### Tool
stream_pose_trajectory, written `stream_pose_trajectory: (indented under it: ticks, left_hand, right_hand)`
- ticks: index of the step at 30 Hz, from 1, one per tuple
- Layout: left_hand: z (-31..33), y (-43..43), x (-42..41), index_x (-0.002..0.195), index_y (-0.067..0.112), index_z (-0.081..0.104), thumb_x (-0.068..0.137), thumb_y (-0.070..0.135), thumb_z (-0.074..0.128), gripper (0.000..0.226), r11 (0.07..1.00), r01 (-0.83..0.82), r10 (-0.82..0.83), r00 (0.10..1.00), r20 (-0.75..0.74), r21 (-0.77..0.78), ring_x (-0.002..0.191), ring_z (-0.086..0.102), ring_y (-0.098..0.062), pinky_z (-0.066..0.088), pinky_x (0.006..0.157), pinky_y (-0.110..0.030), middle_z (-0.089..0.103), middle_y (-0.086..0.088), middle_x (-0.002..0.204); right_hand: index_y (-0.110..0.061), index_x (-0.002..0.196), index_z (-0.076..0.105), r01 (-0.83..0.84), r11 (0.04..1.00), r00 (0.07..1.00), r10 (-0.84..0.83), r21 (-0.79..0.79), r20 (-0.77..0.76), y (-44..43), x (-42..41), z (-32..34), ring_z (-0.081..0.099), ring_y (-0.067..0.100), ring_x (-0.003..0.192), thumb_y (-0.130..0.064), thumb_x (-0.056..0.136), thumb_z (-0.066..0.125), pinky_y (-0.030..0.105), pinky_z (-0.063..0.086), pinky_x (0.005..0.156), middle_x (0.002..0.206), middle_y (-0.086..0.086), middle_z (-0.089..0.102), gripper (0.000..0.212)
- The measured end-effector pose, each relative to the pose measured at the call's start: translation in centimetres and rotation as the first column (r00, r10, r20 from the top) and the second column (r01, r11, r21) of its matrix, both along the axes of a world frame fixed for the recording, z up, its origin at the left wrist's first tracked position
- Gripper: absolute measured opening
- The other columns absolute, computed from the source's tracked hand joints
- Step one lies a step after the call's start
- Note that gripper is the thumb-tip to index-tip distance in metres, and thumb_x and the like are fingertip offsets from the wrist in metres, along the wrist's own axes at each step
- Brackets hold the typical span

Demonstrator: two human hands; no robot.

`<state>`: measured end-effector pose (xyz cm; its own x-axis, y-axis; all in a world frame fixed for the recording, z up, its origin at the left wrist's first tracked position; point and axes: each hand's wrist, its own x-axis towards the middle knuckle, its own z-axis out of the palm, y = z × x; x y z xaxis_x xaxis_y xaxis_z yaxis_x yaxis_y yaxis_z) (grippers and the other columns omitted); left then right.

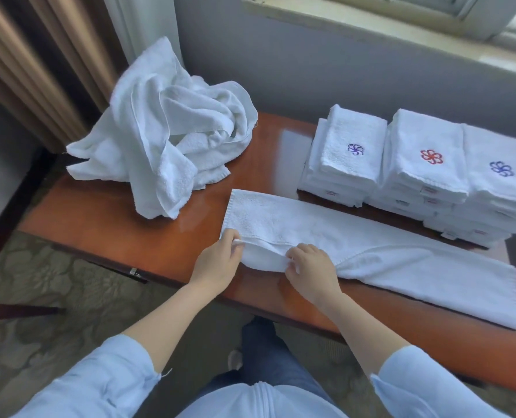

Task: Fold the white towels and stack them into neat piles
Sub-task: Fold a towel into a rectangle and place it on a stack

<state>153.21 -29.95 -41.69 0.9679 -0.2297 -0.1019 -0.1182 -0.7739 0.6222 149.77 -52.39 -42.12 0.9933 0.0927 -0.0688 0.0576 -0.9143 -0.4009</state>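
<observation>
The left hand [217, 260] and the right hand [312, 271] both pinch the near edge of a long white towel [401, 260]. The hands are close together near its left end, and a small fold puffs up between them. The towel lies flat on the brown table [115, 224] and runs off to the right. Just behind it stand three piles of folded towels [425, 158]. A messy heap of towels [166, 140] sits at the back left, well apart from the hands.

The left hand [217, 260] and right hand [311, 267] pinched the near hem of a white towel [386, 251] spread along the desk's [115, 224] near edge. A crumpled towel heap [166, 146] lay at its far left corner; folded piles [425, 164] stood at its far right.
</observation>
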Motion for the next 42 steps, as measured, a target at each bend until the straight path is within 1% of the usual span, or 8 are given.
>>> stream_pose_trajectory:
  ticks: [3, 8, 15, 23, 27, 30, 35, 42]
  left_hand:
    - [0.8, -0.5, 2.9, 0.107, 0.028, 0.039, 0.102, 0.038, 0.039, 0.011, 0.988, -0.126, 0.131, 0.990, 0.051, -0.090, 0.077, 0.054, -0.017, 0.040, 0.059, -0.032, 0.057, 0.009, 0.090]
    - [1.3, -1.2, 7.8, 0.103, 0.025, 0.043, 0.101, 0.035, 0.043, 0.010, 0.981, -0.159, 0.177, 0.968, 0.180, -0.110, 0.074, 0.053, -0.018, 0.035, 0.062, -0.032, 0.055, 0.014, 0.088]
    - [-0.7, -1.6, 14.1, 0.098, 0.031, 0.037, 0.103, 0.035, 0.038, 0.006, 0.991, -0.103, 0.098, 0.994, 0.051, 0.087, 0.070, 0.053, -0.018, 0.033, 0.056, -0.031, 0.055, 0.014, 0.086]
    - [-5.1, -1.1, 16.2, 0.107, 0.023, 0.039, 0.104, 0.034, 0.035, 0.012, 0.954, -0.017, 0.048, 0.994, -0.095, 0.301, 0.059, 0.045, -0.016, 0.030, 0.053, -0.032, 0.062, 0.003, 0.100]
    - [-5.9, -0.7, 16.4, 0.120, 0.017, 0.044, 0.104, 0.036, 0.035, 0.026, 0.918, 0.046, -0.018, 0.997, -0.074, 0.394, 0.059, 0.052, -0.021, 0.031, 0.050, -0.031, 0.064, 0.001, 0.110]
    - [-5.6, -0.8, 16.5, 0.128, 0.013, 0.048, 0.101, 0.032, 0.049, 0.033, 0.885, 0.074, -0.082, 0.997, -0.001, 0.460, 0.065, 0.061, -0.022, 0.039, 0.047, -0.033, 0.060, -0.002, 0.112]
    - [-4.0, -0.9, 17.2, 0.121, 0.012, 0.061, 0.083, 0.011, 0.072, 0.039, 0.860, 0.176, -0.299, 0.935, 0.192, 0.479, 0.091, 0.059, -0.024, 0.052, 0.074, -0.037, 0.058, -0.007, 0.112]
    - [-1.7, -3.8, 15.1, 0.114, 0.015, 0.066, 0.089, 0.019, 0.068, 0.025, 0.845, 0.476, -0.522, 0.835, 0.178, 0.246, 0.107, 0.060, -0.025, 0.049, 0.091, -0.039, 0.062, -0.002, 0.116]
  right_hand:
    - [-0.012, 0.095, 0.068, 0.150, 0.979, 0.987, -0.156, 0.135, 0.038, 0.1, 2.9, 1.5, 0.059, 0.023, 0.078, -0.012, 0.087, 0.056, 0.036, 0.046, 0.074, 0.089, 0.000, 0.065, 0.014]
    - [-0.014, 0.109, 0.066, 0.233, 0.952, 0.970, -0.242, 0.199, 0.021, -0.1, 7.9, 2.4, 0.061, 0.027, 0.089, -0.011, 0.092, 0.052, 0.034, 0.041, 0.083, 0.103, 0.001, 0.069, 0.022]
    - [-0.019, 0.114, 0.066, 0.224, 0.959, 0.974, -0.217, 0.172, -0.056, -1.2, 12.8, -0.8, 0.060, 0.020, 0.100, -0.011, 0.096, 0.048, 0.030, 0.033, 0.088, 0.107, -0.004, 0.069, 0.027]
    - [-0.021, 0.102, 0.068, 0.150, 0.987, 0.987, -0.146, 0.056, -0.066, -1.1, 14.7, -4.1, 0.060, 0.018, 0.087, -0.010, 0.093, 0.054, 0.033, 0.032, 0.087, 0.092, -0.008, 0.067, 0.020]
    - [-0.018, 0.099, 0.065, 0.155, 0.987, 0.988, -0.155, -0.033, -0.002, -0.4, 14.5, -4.7, 0.056, 0.025, 0.081, -0.012, 0.094, 0.055, 0.038, 0.035, 0.087, 0.087, -0.002, 0.061, 0.013]
    - [-0.016, 0.100, 0.064, 0.186, 0.979, 0.982, -0.188, -0.077, -0.011, 0.3, 14.4, -4.6, 0.054, 0.027, 0.082, -0.011, 0.094, 0.055, 0.039, 0.037, 0.086, 0.089, 0.001, 0.059, 0.012]
    - [-0.018, 0.120, 0.061, 0.217, 0.971, 0.971, -0.226, -0.098, -0.083, 1.0, 13.5, -3.0, 0.050, 0.027, 0.107, -0.009, 0.089, 0.055, 0.036, 0.033, 0.100, 0.116, 0.001, 0.056, 0.033]
    - [-0.016, 0.135, 0.055, 0.409, 0.911, 0.901, -0.412, -0.052, -0.136, -0.1, 6.8, 0.3, 0.044, 0.025, 0.129, -0.015, 0.092, 0.056, 0.033, 0.028, 0.112, 0.139, 0.003, 0.049, 0.043]
